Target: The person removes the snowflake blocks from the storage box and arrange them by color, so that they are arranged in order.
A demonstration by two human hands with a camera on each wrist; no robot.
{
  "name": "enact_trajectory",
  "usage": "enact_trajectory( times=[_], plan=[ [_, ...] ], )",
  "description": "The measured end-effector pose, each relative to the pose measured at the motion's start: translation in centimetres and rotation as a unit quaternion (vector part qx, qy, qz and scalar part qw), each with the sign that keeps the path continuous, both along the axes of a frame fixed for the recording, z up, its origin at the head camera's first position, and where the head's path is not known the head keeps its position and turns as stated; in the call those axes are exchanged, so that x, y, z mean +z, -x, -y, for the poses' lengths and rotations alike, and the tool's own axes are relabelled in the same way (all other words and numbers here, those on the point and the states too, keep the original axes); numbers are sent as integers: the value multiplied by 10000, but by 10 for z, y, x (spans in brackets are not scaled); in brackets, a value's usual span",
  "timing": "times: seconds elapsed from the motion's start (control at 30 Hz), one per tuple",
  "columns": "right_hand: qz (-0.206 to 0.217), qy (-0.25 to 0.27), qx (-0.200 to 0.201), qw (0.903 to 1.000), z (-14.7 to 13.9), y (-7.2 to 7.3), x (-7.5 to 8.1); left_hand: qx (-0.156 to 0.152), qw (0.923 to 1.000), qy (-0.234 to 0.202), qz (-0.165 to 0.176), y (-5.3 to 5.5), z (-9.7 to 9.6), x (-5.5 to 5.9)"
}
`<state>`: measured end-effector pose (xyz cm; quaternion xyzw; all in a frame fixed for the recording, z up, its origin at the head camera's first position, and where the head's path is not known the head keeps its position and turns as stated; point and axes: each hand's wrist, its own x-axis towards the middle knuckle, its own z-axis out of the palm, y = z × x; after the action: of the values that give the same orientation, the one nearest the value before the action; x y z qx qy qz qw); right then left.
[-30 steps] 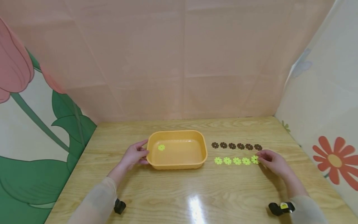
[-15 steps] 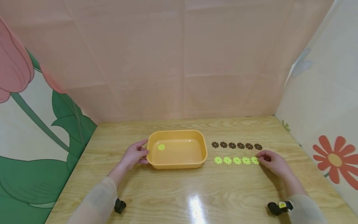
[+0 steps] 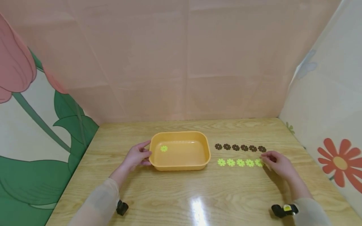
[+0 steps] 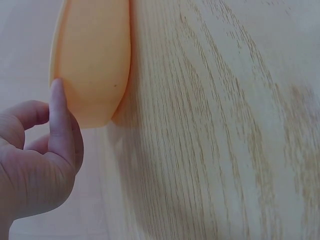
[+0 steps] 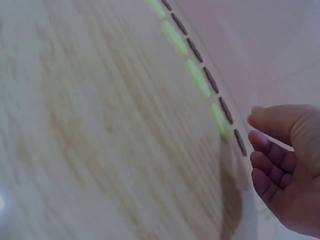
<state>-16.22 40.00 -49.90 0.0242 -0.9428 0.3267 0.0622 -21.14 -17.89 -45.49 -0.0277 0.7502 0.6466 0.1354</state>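
My left hand (image 3: 136, 155) holds the left end of a shallow orange-yellow plastic tray (image 3: 179, 168), thumb at the rim. In the left wrist view, one finger of that hand (image 4: 37, 155) lies along the outer wall of the tray (image 4: 97, 55). A lime-green flower-shaped disc (image 3: 164, 148) lies inside the tray. To its right is a row of several matching green discs (image 3: 240, 162). My right hand (image 3: 278, 163) is at the right end of that row, its fingertips overlapping the last disc (image 3: 258, 162). In the right wrist view, the curled fingers (image 5: 267, 145) show nothing between them.
Behind the green row runs a parallel row of several dark brown flower-shaped discs (image 3: 236, 147). The wooden tabletop (image 3: 158, 197) meets a pink sheet (image 3: 147, 78) at the back. Flower-printed walls stand at both sides.
The last green disc, tilted at my right fingertips a second ago, now lies flat at the row's end. The right fingers have let it go. My left hand has stayed on the tray.
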Motion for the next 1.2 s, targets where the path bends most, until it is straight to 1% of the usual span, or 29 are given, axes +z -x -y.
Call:
enact_trajectory(
  times=[0.17, 0.23, 0.33, 0.5, 0.67, 0.77, 0.9, 1.07, 1.13, 1.2],
  plan=[
    [-95, -76, -6, 9999, 13, 1, 15, 26, 10000, 47, 44, 0, -2, 0],
    [-113, -104, 77, 9999, 21, 3, 22, 46, 9999, 71, 63, 1, -2, 0],
    [-223, -15, 269, 9994, 35, 8, 29, 65, 9999, 76, 74, 1, -2, 0],
    [-418, 211, 733, 9962, 58, 17, 32, 83, 9999, 86, 106, 1, -3, -2],
    [-432, 255, 1069, 9930, 84, 27, 34, 96, 9998, 93, 125, 1, -3, -1],
    [-457, 314, 1246, 9907, 103, 32, 39, 65, 9999, 81, 103, 1, -2, -1],
    [-626, 340, 1528, 9857, 129, 40, 46, 64, 9999, 73, 81, 2, -1, -1],
    [-643, 360, 1913, 9788, 162, 53, 57, 24, 10000, -22, 19, 2, 0, -1],
    [-683, 367, 2127, 9740, 176, 58, 61, -6, 10000, -57, -8, 2, 0, -1],
    [-802, 299, 2384, 9674, 191, 62, 64, -22, 10000, -58, -10, 1, 1, -1]
  ],
)
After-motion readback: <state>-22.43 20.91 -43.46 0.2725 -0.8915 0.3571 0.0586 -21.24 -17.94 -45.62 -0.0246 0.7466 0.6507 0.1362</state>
